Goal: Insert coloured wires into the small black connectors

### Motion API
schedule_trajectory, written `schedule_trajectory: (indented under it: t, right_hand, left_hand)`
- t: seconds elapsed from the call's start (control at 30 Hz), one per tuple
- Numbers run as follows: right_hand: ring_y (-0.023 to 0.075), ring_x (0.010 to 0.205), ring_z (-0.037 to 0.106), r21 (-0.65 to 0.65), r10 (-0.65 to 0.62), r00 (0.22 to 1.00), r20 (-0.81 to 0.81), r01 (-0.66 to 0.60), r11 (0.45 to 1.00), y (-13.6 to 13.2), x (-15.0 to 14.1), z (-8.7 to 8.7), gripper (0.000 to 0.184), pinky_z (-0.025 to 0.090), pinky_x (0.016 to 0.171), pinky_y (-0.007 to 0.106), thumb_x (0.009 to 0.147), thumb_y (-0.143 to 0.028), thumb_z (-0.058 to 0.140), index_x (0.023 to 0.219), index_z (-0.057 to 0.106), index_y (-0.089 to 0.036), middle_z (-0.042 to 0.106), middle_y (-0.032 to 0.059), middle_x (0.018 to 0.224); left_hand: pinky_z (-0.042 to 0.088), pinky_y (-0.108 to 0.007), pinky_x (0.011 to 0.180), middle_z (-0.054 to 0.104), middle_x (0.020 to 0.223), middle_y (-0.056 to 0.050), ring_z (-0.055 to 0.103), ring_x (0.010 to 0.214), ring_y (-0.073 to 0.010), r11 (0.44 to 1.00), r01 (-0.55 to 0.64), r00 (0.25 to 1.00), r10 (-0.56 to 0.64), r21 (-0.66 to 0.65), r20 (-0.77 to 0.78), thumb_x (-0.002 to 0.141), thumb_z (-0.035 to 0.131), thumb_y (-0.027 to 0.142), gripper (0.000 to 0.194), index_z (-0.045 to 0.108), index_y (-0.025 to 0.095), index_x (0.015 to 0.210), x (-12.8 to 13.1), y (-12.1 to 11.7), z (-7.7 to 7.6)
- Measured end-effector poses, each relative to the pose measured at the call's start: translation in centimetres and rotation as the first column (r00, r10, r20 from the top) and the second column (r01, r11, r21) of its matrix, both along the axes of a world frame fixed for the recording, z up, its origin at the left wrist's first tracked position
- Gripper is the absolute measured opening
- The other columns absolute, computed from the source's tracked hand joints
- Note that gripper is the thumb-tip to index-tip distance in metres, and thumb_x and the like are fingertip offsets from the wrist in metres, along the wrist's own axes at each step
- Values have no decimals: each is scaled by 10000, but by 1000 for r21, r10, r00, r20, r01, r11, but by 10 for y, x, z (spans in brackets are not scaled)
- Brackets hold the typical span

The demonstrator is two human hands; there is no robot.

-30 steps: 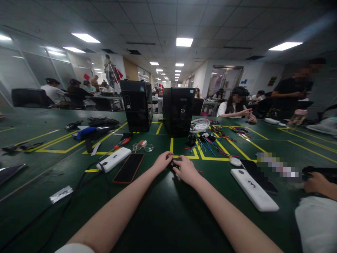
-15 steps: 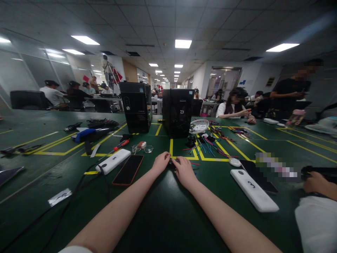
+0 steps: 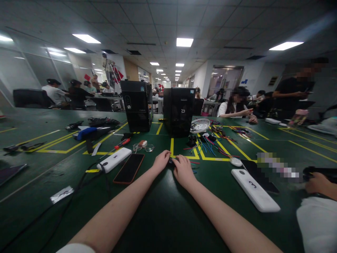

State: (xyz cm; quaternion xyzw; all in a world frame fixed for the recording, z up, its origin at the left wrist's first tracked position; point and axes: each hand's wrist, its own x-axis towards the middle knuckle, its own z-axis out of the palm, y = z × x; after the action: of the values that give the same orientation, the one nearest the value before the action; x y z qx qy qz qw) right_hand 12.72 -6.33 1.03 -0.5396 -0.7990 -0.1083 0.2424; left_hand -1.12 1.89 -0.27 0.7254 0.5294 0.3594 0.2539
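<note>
Both my hands meet on the green table (image 3: pixel 163 211) in front of me. My left hand (image 3: pixel 161 160) and my right hand (image 3: pixel 183 171) have their fingers curled around a small black part (image 3: pixel 171 162) held between them. Thin coloured wires (image 3: pixel 194 167) trail out from under my right hand. What the part is cannot be made out. A dark phone with an orange edge (image 3: pixel 129 168) lies just left of my left hand, beside a white power bank (image 3: pixel 114 159).
Two black computer towers (image 3: pixel 137 105) (image 3: pixel 179 110) stand behind my hands. A bundle of coloured cables (image 3: pixel 210 146), a white basket (image 3: pixel 199 124), glasses (image 3: pixel 143 147) and a red screwdriver (image 3: pixel 121 143) lie around. Another white power bank (image 3: pixel 255 189) lies right. A co-worker's hand (image 3: pixel 317 182) is at the right edge.
My hands stay together on the small black part; the right hand has shifted slightly towards the left hand. The view has barely moved.
</note>
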Motion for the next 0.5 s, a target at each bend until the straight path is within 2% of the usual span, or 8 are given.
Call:
schedule_trajectory:
  t: [0.33, 0.5]
  right_hand:
    - [238, 1119, 369, -13, -29, 1000, 5, 29, 999, -2, -4, 1, 390, 246, 978, 401, 735, -143, 474, 1120, 531, -171, 493, 119, 1140]
    - [217, 1130, 365, 4, 14, 1000, 8, -15, 1000, -2, -2, 1, 420, 217, 1006, 394, 744, -140, 461, 1161, 500, -168, 495, 105, 1152]
  left_hand:
    - [423, -284, 858, 642, 997, -43, 580, 950, -176, 1000, 3, 1000, -3, 6, -28, 849, 402, 240, 228, 596, 193, 959, 2, 0, 2]
    - [427, -275, 836, 642, 991, -43, 578, 943, -173, 999, 5, 998, -2, 38, -63, 862, 365, 237, 252, 600, 193, 944, 1, -4, 3]
